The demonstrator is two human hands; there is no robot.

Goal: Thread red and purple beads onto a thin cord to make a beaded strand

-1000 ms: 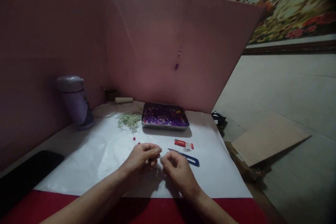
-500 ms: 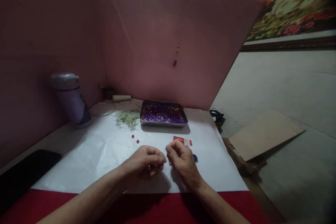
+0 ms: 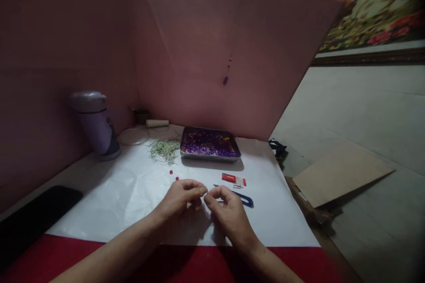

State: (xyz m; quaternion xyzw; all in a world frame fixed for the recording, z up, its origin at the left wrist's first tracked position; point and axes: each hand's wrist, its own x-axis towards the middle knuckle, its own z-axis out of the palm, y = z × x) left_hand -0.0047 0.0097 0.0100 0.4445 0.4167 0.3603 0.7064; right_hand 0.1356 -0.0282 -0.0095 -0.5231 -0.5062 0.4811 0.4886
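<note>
My left hand (image 3: 183,197) and my right hand (image 3: 227,208) are fingertip to fingertip above the white sheet. Each is closed in a pinch, and whatever lies between the fingertips is too small to make out. Just beyond my left hand are two small red beads (image 3: 171,172). To the right of my right hand lies a pair of scissors or similar tool with a blue handle (image 3: 247,201), partly hidden by the hand. Behind it sits a small red and clear packet (image 3: 233,179). Farther back, a metal tray (image 3: 210,158) holds many purple beads.
A tangle of pale green thread (image 3: 165,149) lies left of the tray. A lilac flask (image 3: 96,128) stands at the left, with a black flat object (image 3: 40,216) nearer me. A beaded strand (image 3: 226,75) hangs before the pink panel (image 3: 186,53).
Both hands have moved slightly up and their fingertips have come closer together. More of the blue-handled tool and the red packet now shows. The view has shifted a little.
</note>
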